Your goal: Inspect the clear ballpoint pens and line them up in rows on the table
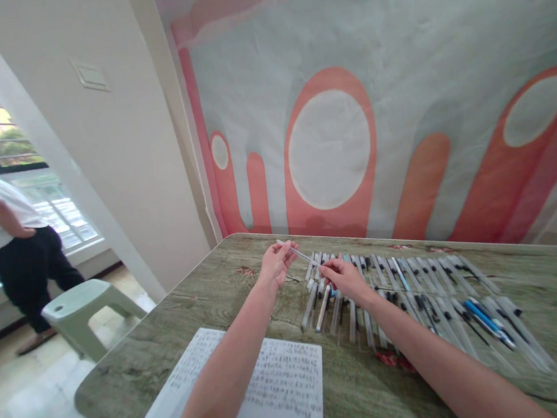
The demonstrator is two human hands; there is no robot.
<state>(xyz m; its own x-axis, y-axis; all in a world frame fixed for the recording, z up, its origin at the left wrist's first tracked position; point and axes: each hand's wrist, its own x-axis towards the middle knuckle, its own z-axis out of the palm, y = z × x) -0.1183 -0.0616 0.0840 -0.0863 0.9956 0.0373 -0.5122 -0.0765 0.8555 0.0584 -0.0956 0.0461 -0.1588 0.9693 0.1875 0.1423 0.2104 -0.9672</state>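
Note:
Between my two hands a slim, pale pen part (302,255) slants down to the right; it looks like a clear pen barrel. Its upper end is pinched in my left hand (275,263). The fingertips of my right hand (342,277) are closed at the lower end, though whether they grip the barrel itself or a small piece there is hard to make out. Just beyond and under my right hand lie rows of clear pens (431,272), many with dark parts. A blue pen (487,319) stands out at the right of the rows.
Handwritten paper (282,376) lies on the wood-patterned table (140,365) under my left forearm. A pale green stool (85,305) stands left of the table. Another person (8,219) in a white top is by the window. A wall with a printed covering (255,91) rises behind the table.

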